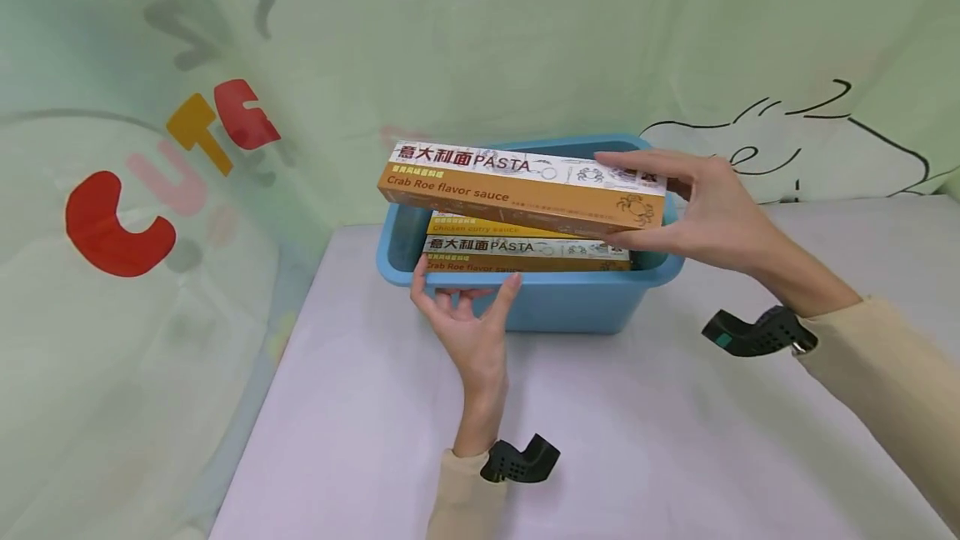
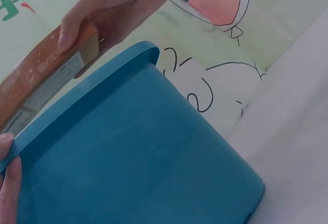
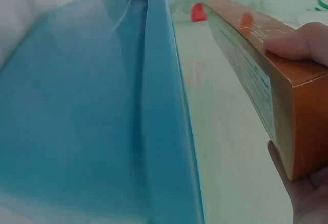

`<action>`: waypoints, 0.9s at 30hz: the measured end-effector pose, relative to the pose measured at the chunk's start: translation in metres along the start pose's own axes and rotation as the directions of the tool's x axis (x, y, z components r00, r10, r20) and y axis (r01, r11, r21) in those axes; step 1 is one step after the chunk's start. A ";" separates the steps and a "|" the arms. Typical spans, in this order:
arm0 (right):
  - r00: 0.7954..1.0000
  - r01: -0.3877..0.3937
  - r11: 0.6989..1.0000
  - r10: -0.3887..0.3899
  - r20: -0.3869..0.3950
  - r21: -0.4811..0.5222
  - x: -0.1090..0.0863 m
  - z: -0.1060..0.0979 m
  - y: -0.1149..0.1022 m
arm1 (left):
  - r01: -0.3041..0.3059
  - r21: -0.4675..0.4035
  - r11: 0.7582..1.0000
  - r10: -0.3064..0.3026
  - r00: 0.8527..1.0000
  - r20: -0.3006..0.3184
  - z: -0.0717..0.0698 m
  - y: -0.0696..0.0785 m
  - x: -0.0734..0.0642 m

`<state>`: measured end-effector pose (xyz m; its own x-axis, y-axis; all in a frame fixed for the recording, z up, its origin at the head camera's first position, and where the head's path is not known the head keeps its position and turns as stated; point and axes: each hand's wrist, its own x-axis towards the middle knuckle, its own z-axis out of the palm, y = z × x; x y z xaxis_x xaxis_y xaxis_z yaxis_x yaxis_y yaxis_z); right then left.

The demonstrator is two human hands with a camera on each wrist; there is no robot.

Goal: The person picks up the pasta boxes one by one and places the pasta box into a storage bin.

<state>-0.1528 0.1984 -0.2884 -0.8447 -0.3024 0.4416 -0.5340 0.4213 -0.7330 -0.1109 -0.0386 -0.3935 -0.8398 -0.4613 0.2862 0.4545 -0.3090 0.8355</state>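
An orange-brown and white pasta box [image 1: 517, 186], labelled crab roe flavor sauce, is held by its right end in my right hand [image 1: 708, 211], thumb on the near side and fingers over the far edge. It slants over the opening of a blue plastic bin [image 1: 570, 307]. My left hand [image 1: 472, 332] grips the bin's near rim, with fingertips over the edge and the thumb along the rim. Inside lie a yellow chicken curry sauce box [image 1: 472, 225] and another crab roe pasta box [image 1: 517, 248], partly hidden. In the right wrist view, my thumb [image 3: 294, 45] presses the held box.
The bin stands on a table with a pale lilac cover [image 1: 360, 407], close to a light green printed curtain [image 1: 480, 40]. Large coloured letters [image 1: 120, 223] show on the curtain at left. Each wrist wears a black strap mount [image 1: 521, 461].
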 end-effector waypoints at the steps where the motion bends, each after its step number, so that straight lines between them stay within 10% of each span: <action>1: 1.000 0.009 1.000 -0.009 0.022 -0.019 0.005 0.000 0.000 | 0.002 0.001 1.000 -0.002 1.000 -0.001 0.000 -0.001 0.000; 27: 0.957 -0.088 0.979 0.135 0.258 -0.186 0.024 0.008 0.026 | 0.000 -0.013 1.000 0.000 1.000 0.019 0.001 0.001 -0.006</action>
<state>-0.1871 0.1956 -0.3011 -0.8711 -0.4528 0.1901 -0.4548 0.5977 -0.6603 -0.1060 -0.0348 -0.3940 -0.8453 -0.4455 0.2948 0.4578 -0.3196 0.8296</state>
